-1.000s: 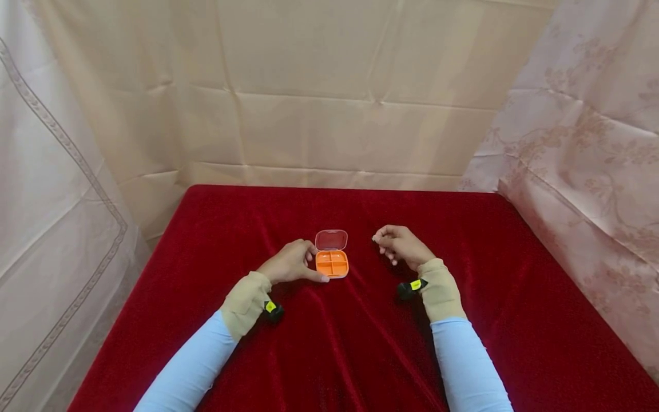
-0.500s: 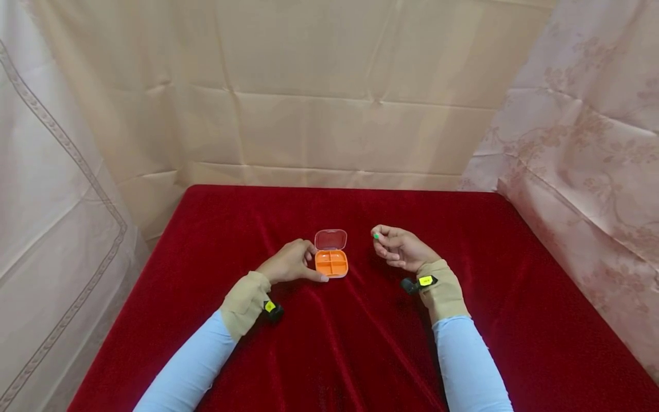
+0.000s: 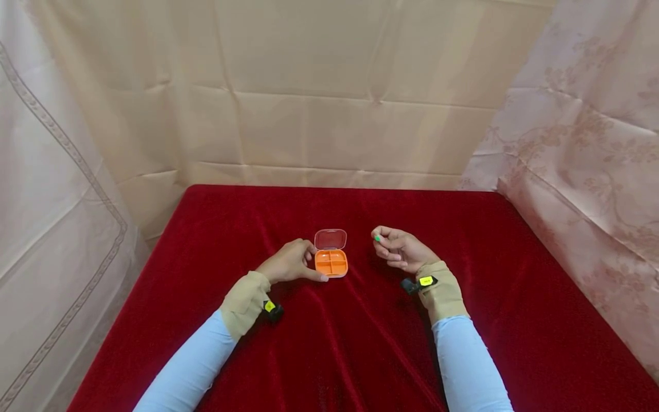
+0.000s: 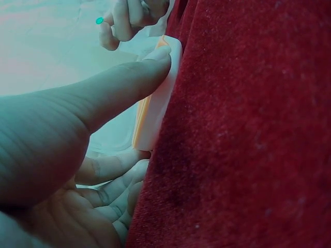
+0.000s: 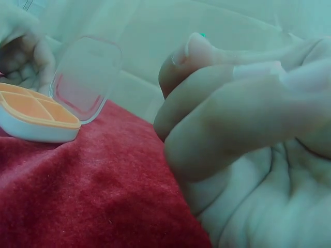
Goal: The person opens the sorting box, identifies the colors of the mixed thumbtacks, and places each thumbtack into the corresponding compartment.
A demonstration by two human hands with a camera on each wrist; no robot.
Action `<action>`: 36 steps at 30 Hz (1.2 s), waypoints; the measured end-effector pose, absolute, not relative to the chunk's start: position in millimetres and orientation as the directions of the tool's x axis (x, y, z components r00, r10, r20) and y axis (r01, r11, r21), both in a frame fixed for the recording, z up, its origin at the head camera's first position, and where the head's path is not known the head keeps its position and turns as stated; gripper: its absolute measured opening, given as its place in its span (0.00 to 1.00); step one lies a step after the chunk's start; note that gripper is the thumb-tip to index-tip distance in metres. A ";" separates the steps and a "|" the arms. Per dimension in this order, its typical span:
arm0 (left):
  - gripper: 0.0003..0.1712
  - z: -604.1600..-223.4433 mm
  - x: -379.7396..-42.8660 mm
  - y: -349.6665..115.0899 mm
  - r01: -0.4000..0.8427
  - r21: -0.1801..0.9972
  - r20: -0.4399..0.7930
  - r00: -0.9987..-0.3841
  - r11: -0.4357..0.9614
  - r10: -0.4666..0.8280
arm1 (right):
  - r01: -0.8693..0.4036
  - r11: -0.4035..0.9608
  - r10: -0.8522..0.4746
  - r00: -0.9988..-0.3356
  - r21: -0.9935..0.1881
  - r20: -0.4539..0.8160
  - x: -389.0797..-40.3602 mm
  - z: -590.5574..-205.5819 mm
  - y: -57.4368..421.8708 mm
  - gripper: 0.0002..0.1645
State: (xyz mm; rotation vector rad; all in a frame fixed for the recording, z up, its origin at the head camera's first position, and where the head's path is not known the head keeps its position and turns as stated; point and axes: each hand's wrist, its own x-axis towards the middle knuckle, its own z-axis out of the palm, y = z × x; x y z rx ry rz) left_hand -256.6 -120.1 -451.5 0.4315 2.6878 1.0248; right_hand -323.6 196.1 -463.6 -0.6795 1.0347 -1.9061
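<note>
A small orange pill box (image 3: pixel 332 269) with a white base lies on the red cloth, its clear lid (image 3: pixel 330 239) raised at the back. No pills show in its compartments. My left hand (image 3: pixel 292 264) holds the box from the left, thumb along the front edge and a finger at the far left side. To the right of the box, my right hand (image 3: pixel 405 252) is raised and pinches a tiny green pill (image 4: pixel 99 20) between thumb and index finger. In the right wrist view only a sliver of the pill shows above the fingertips; the hand and the box (image 5: pixel 39 130) are apart.
Red velvet cloth (image 3: pixel 247 229) with soft folds covers the table. A beige curtain (image 3: pixel 329 114) hangs behind the table's far edge. Pale curtains stand at the left (image 3: pixel 56 171) and right (image 3: pixel 587 143).
My right hand has turned at the wrist, so the pill now shows green towards the head camera. In the last half second it has hardly moved. My left hand and the pill box stay put.
</note>
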 end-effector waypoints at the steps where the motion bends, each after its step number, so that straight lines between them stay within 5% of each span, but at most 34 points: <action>1: 0.39 -451.6 -256.8 -120.3 0.189 0.676 -0.112 -0.929 0.713 0.352 | 0.413 -0.306 -0.864 -0.499 -0.858 0.068 -323.8 -463.6 196.2 0.14; 16: 0.39 -454.3 -258.6 -120.5 0.185 0.689 -0.105 -0.931 0.701 0.349 | 0.374 -0.292 -0.857 -0.510 -0.880 0.068 -324.1 -463.0 196.5 0.18; 36: 0.39 -452.4 -258.1 -121.3 0.195 0.688 -0.104 -0.927 0.700 0.360 | 0.298 -0.171 -0.742 -0.666 -0.939 -0.077 -322.1 -457.2 193.7 0.11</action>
